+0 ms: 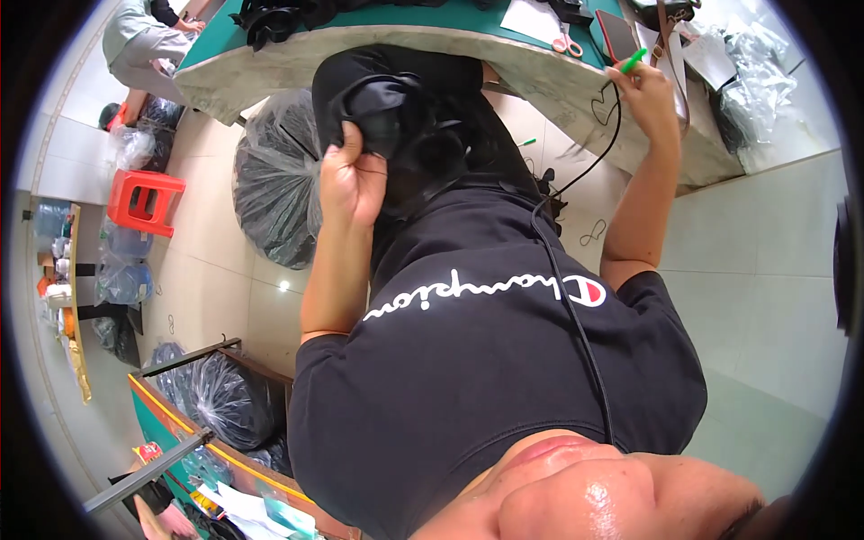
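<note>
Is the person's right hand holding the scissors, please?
No, the right hand holds a green pen, while the scissors lie apart on the table.

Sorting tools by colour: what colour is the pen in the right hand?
Green pen, held in the right hand; head view.

Place: a small garment or sewing workshop where I sit and work.
Bench: my green-topped worktable with a worn pale edge [360, 54], with red-handled scissors [567, 42] on it.
Stock: bulging clear plastic sacks of dark fabric [274, 193] on the tiled floor [765, 261].
Seating: a red plastic stool [144, 200].
Others: a person in grey [135, 40] at the far end.
</note>
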The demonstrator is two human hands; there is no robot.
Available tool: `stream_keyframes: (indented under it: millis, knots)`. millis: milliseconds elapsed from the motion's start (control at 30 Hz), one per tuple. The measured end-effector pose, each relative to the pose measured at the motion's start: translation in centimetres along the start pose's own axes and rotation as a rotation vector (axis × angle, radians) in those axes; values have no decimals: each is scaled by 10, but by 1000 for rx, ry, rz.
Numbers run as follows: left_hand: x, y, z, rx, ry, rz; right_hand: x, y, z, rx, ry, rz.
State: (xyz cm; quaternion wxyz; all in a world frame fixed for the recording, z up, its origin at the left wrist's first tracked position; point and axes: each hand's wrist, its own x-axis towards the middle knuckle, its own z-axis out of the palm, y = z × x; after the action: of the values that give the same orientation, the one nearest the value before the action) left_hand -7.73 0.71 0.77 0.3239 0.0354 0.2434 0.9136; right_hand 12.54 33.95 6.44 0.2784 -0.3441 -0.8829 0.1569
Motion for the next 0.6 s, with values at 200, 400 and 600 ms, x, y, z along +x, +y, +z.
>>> stream_keyframes:
  millis: [200, 400, 600]
  knots:
    - [-15, -14, 3, -21, -191, -117, -47, -120, 48, 1056, -196, -337]
    - [-24, -26, 14, 103, -238, -19, -78, -166, 83, 1165, -192, -540]
    - [-26, -27, 10, 190, -315, 175, -82, -168, 86, 1131, -169, -608]
